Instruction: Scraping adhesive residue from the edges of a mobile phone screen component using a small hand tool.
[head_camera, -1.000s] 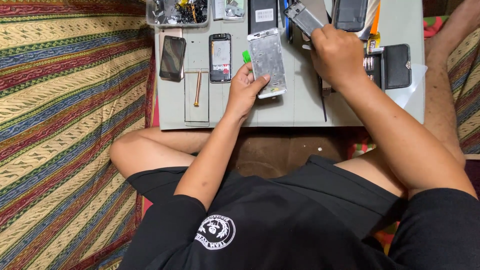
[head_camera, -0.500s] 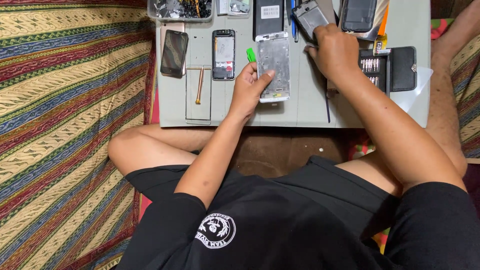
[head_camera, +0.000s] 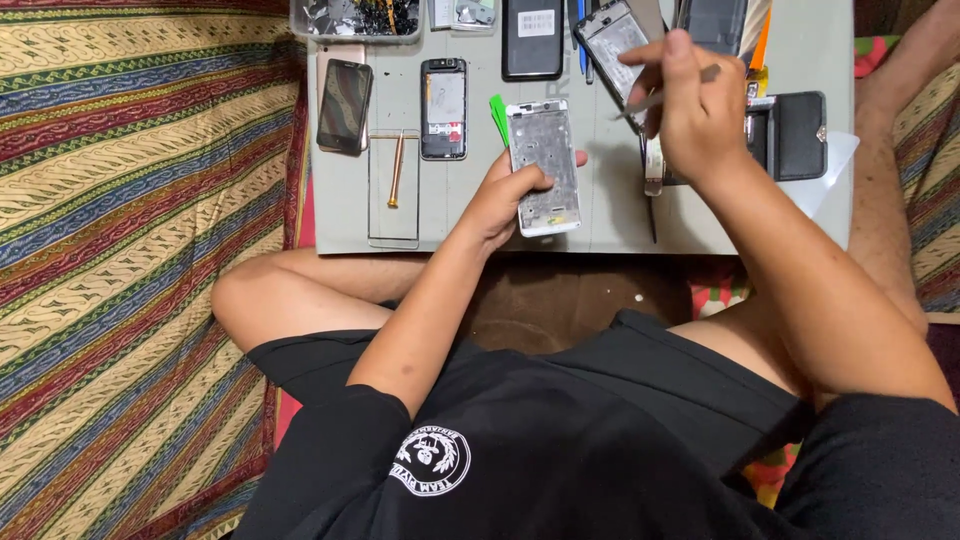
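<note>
- Sitting cross-legged on the floor in a black shirt, a person works at a low grey bench (head_camera: 600, 225); a striped cloth (head_camera: 120, 250) covers the floor to the left.
- Nearest, the left hand (head_camera: 505, 195) is closed around the lower edge of a white phone frame (head_camera: 545, 165), thumb across its left side, fingers under it. The frame lies flat on the bench near the front edge, just left of centre.
- A green pick (head_camera: 498, 118) sits touching the frame's upper left corner.
- Above and to the right, the right hand (head_camera: 690, 110) is raised off the bench, pinched narrow around tweezers (head_camera: 660, 98) whose tips point left, near a second open phone (head_camera: 615, 38) farther back.
- Right of that hand lies a black phone shell (head_camera: 790, 135), and a thin dark tool (head_camera: 648, 200) lies on the bench below the wrist.
- Left on the bench: a copper screwdriver (head_camera: 397, 170) on a clear glass panel, an opened phone (head_camera: 444, 108), and a dark phone (head_camera: 345, 105) beside it.
- At the far edge sit a parts tray (head_camera: 355, 20) and another black phone (head_camera: 532, 38).
- Judged from this, the step goes best if the left hand keeps the frame pressed flat so it cannot slide, and the tweezers come in low and slow, gripping lightly; small parts could easily flick away onto the patterned cloth.
</note>
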